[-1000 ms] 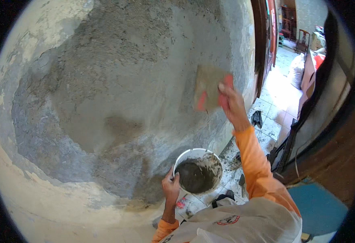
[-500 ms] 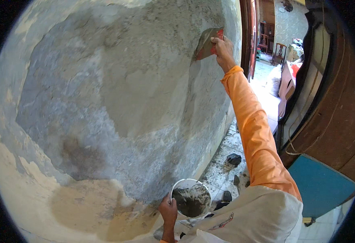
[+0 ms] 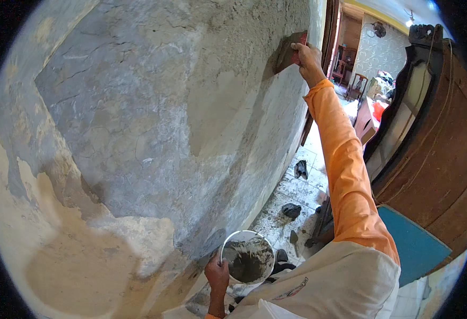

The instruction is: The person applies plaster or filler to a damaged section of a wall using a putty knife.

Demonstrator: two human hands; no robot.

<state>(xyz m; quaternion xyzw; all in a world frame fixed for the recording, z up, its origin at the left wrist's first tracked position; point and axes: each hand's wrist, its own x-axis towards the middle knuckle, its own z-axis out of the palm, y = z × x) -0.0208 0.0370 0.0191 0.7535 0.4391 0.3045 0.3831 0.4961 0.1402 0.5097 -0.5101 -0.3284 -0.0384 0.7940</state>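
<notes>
My right hand [image 3: 309,59] grips a flat plastering scraper [image 3: 288,55] with red on it, mortar-smeared, its blade against the wall near the doorway. The arm in an orange sleeve is stretched far out and up. The wall [image 3: 121,111] carries a large grey cement area, with a darker, damp-looking mortar patch [image 3: 220,106] near the scraper. Low down, my left hand [image 3: 217,274] is closed on the rim of a white bucket [image 3: 274,257]. Wet grey mortar [image 3: 246,264] lies inside it. Part of the left fingers is hidden behind the rim.
Dark lumps [image 3: 291,211] and splatters lie on the tiled floor [image 3: 303,186]. To the right stands a wooden cabinet [image 3: 430,143] with a blue panel [image 3: 411,244] beneath it. Beyond the doorway are wooden chairs [image 3: 358,85] and piled goods.
The view has swung, so the wall patch and doorway sit further right. My right hand, still on the scraper, appears slightly right; the bucket stays in my left hand, almost unmoved.
</notes>
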